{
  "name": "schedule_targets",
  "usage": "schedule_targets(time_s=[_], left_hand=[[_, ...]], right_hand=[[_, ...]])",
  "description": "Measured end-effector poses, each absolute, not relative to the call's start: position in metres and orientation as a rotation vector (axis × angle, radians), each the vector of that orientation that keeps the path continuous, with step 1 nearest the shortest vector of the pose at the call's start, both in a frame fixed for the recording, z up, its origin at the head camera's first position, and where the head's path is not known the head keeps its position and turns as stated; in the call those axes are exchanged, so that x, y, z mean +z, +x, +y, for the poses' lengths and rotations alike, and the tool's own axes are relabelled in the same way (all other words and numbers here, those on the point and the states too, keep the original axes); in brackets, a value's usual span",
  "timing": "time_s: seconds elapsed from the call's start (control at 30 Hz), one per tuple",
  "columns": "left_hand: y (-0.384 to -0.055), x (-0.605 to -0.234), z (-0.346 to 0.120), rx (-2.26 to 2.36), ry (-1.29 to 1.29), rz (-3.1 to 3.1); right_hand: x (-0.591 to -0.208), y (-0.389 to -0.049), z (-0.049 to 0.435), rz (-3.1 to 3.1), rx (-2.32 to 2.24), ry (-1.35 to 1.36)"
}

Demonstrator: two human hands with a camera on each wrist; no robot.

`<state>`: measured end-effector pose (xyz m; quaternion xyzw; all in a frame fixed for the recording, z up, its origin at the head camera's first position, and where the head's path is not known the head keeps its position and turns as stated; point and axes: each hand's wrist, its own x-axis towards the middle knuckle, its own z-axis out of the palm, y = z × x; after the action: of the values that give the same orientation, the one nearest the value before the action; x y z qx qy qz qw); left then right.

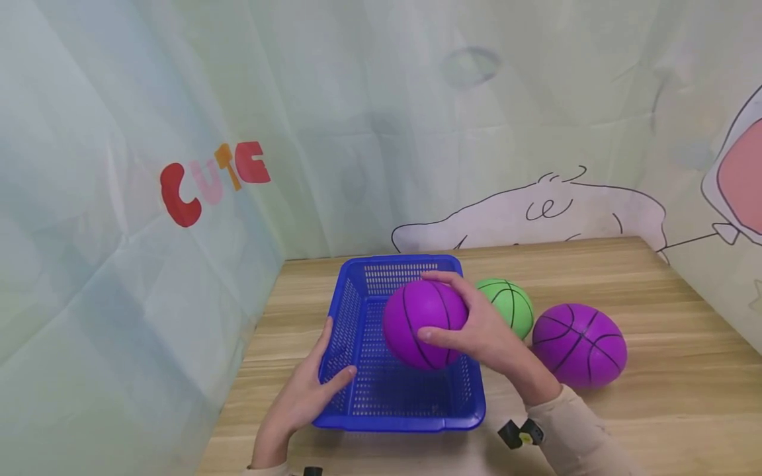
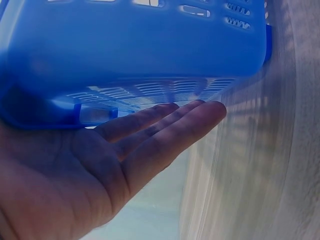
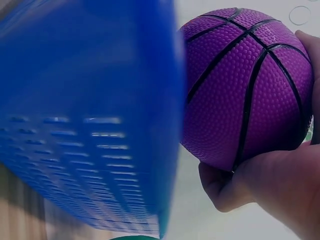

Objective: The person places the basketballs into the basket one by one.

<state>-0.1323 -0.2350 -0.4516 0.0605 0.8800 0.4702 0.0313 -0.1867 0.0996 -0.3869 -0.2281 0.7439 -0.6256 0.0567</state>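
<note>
A purple mini basketball (image 1: 419,324) with black lines is in my right hand (image 1: 476,324), thumb on the near side and fingers over the far side. It is held over the blue plastic basket (image 1: 400,423), and the right wrist view shows the ball (image 3: 240,85) beside the basket's slotted wall (image 3: 100,100). At the basket's left side is my left hand (image 1: 303,390), its thumb reaching over the rim. In the left wrist view, the straight fingers (image 2: 165,135) of that hand lie along the outside of the wall.
Right of the basket, a green ball (image 1: 508,307) with black lines rests on the wooden table (image 1: 673,396). Next to it is a second purple ball (image 1: 580,345). Printed cloth (image 1: 333,132) hangs behind the table and along its sides.
</note>
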Motion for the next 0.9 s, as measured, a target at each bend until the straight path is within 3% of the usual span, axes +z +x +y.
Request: schedule_targets(time_s=[0.9], left_hand=[[-0.131, -0.450, -0.235, 1.488, 0.171, 2.696]], right_hand=[[-0.418, -0.183, 0.089, 2.539, -1.495, -0.860]])
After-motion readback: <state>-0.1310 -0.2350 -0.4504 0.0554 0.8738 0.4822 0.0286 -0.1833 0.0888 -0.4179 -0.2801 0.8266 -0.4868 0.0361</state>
